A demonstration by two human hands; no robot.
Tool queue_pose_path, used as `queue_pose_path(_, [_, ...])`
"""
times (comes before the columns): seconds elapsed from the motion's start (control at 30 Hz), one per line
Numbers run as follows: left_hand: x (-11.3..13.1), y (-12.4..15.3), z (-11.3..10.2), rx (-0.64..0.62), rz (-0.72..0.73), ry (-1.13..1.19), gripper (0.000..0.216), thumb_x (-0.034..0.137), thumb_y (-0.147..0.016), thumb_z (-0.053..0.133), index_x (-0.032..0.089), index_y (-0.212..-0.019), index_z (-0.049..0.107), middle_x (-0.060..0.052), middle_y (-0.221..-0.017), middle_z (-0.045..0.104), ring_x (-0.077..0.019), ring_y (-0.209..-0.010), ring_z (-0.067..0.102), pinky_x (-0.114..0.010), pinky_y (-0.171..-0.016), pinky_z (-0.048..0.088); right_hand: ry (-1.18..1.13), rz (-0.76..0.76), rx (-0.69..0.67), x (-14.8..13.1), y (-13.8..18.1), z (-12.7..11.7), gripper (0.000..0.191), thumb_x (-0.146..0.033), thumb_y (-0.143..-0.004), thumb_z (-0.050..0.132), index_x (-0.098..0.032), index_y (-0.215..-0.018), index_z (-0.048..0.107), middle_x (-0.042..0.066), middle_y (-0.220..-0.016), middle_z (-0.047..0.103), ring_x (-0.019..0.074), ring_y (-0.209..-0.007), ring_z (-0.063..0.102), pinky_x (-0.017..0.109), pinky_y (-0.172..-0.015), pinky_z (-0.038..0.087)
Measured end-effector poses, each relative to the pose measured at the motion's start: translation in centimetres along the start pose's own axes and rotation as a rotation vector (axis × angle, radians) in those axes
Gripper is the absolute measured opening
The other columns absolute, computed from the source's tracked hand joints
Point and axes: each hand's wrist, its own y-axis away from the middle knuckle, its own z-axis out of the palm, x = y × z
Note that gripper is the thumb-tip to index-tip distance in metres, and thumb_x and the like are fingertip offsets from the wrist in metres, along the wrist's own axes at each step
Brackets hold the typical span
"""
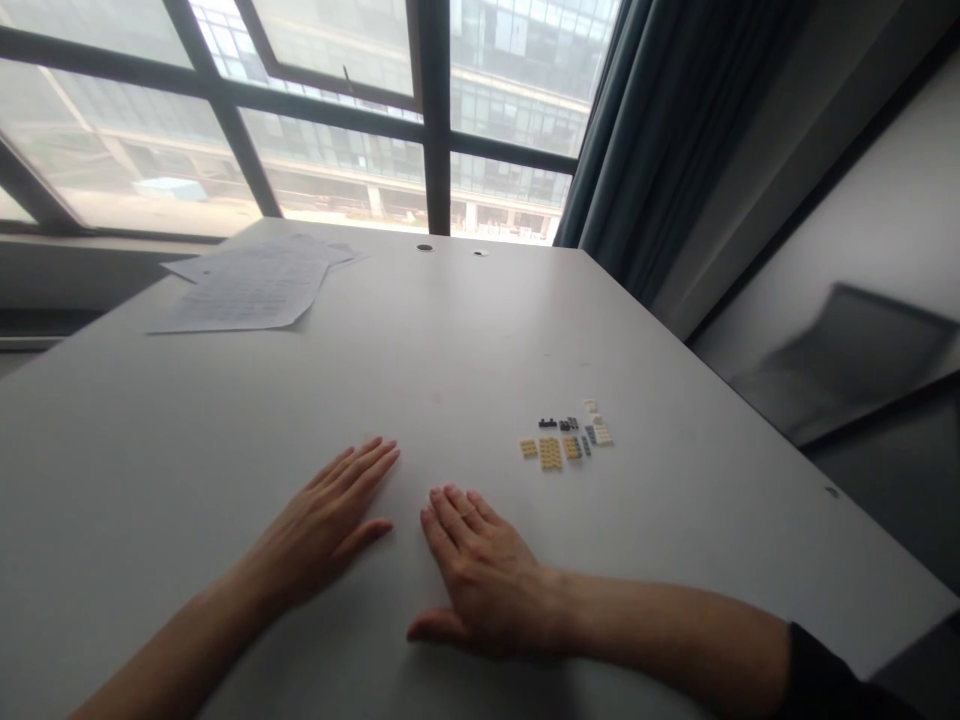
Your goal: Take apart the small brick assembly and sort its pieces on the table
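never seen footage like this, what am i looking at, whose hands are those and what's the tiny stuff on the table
No machine here: one camera worn on a person's head looks forward and down at their own bare hands. The left hand and right hand lie flat, palms down, on a white table, holding nothing. Beyond the right hand, to its right, sits a cluster of toy building bricks, tan, white and dark. Printed sheets of paper lie far left, near the window.

Grey desk (525, 330) beneath a large window (300, 110).
Printed papers (255, 285) lie near its far left corner; a dark curtain (660, 130) hangs at the right.
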Motion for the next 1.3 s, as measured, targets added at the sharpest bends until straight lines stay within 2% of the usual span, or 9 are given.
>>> queue_pose_path(0.2, [-0.3,0.8,0.3,-0.004,0.021,-0.009,0.076,0.053,-0.087,0.047,0.026,-0.149,0.015,-0.007,-0.149,0.035,-0.0288,-0.137,0.031,-0.045,-0.114,0.026,0.121,0.055,-0.131,5.3,9.2,-1.7,0.092,-0.065,-0.085,0.043,-0.008,-0.149,0.01,0.018,-0.154,0.012,0.0291,-0.143,0.007,0.046,-0.117,0.017])
queue_pose_path(0.37, [-0.3,0.6,0.4,-0.003,0.011,-0.02,0.076,0.053,-0.086,0.049,0.026,-0.149,0.016,-0.008,-0.148,0.037,-0.0291,-0.135,0.034,-0.044,-0.113,0.028,0.339,0.21,-0.022,12.4,15.5,-2.6,0.093,-0.065,-0.087,0.04,-0.008,-0.149,0.002,0.018,-0.154,0.013,0.03,-0.143,0.013,0.049,-0.115,0.021])
queue_pose_path(0.5, [0.1,0.6,0.0,0.001,-0.021,-0.005,0.073,0.054,-0.087,0.047,0.025,-0.149,0.02,-0.008,-0.147,0.038,-0.0286,-0.135,0.035,-0.044,-0.113,0.027,0.363,0.167,-0.004,14.8,15.2,-3.0,0.091,-0.067,-0.087,0.036,-0.009,-0.149,0.003,0.016,-0.154,0.016,0.0291,-0.142,0.016,0.048,-0.114,0.025])
queue_pose_path(0.7, [0.1,1.4,-0.6,0.027,-0.122,0.124,0.069,0.059,-0.089,0.038,0.025,-0.147,0.024,-0.008,-0.149,0.035,-0.0285,-0.135,0.035,-0.044,-0.111,0.032,0.293,0.17,0.07,14.7,15.0,-2.6,0.091,-0.071,-0.085,0.032,-0.013,-0.15,0.007,0.015,-0.154,0.019,0.0295,-0.142,0.017,0.05,-0.115,0.02])
queue_pose_path(0.83, [-1.6,2.4,-0.8,0.2,-0.405,0.468,0.064,0.059,-0.094,0.017,0.023,-0.144,0.032,-0.009,-0.146,0.041,-0.0283,-0.132,0.04,-0.046,-0.108,0.037,-0.007,0.343,0.362,15.5,15.0,-2.1,0.08,-0.068,-0.088,0.021,-0.018,-0.149,0.017,0.011,-0.154,0.022,0.0288,-0.141,0.019,0.051,-0.114,0.023])
queue_pose_path(1.0, [-3.6,3.1,-3.6,0.464,-0.65,0.737,0.068,0.049,-0.093,-0.013,0.022,-0.148,0.014,-0.006,-0.148,0.037,-0.0269,-0.131,0.042,-0.049,-0.102,0.045,-0.543,0.463,0.775,15.5,10.5,-3.6,0.086,-0.052,-0.083,-0.025,-0.011,-0.15,0.01,0.017,-0.15,0.03,0.026,-0.136,0.034,0.05,-0.106,0.036])
queue_pose_path(1.13, [-0.8,2.6,-5.9,0.529,-0.335,0.275,0.071,0.066,-0.09,0.002,0.027,-0.149,0.001,-0.001,-0.157,0.009,-0.0343,-0.141,0.016,-0.058,-0.113,0.024,-0.453,0.267,0.675,11.6,5.8,-5.3,0.089,-0.061,-0.081,-0.023,-0.013,-0.15,0.005,0.015,-0.153,0.023,0.0264,-0.14,0.025,0.051,-0.109,0.031])
queue_pose_path(1.2, [1.6,2.3,-5.5,0.252,-0.05,-0.014,0.098,0.081,-0.076,0.028,0.023,-0.15,-0.001,-0.008,-0.157,0.001,-0.0404,-0.141,0.009,-0.06,-0.114,0.012,-0.23,0.025,0.411,9.1,4.1,-5.0,0.098,-0.08,-0.078,0.008,-0.013,-0.15,0.008,0.014,-0.155,0.015,0.0305,-0.142,0.014,0.051,-0.114,0.019])
queue_pose_path(1.3, [4.5,2.1,-3.6,-0.186,0.135,-0.023,0.105,0.078,-0.075,0.039,0.017,-0.149,-0.006,-0.014,-0.155,0.01,-0.0333,-0.141,0.015,-0.05,-0.116,0.013,-0.053,-0.256,-0.038,6.2,2.3,-3.5,0.098,-0.077,-0.079,0.036,-0.014,-0.15,0.013,0.014,-0.154,0.017,0.0288,-0.143,0.012,0.048,-0.117,0.007])
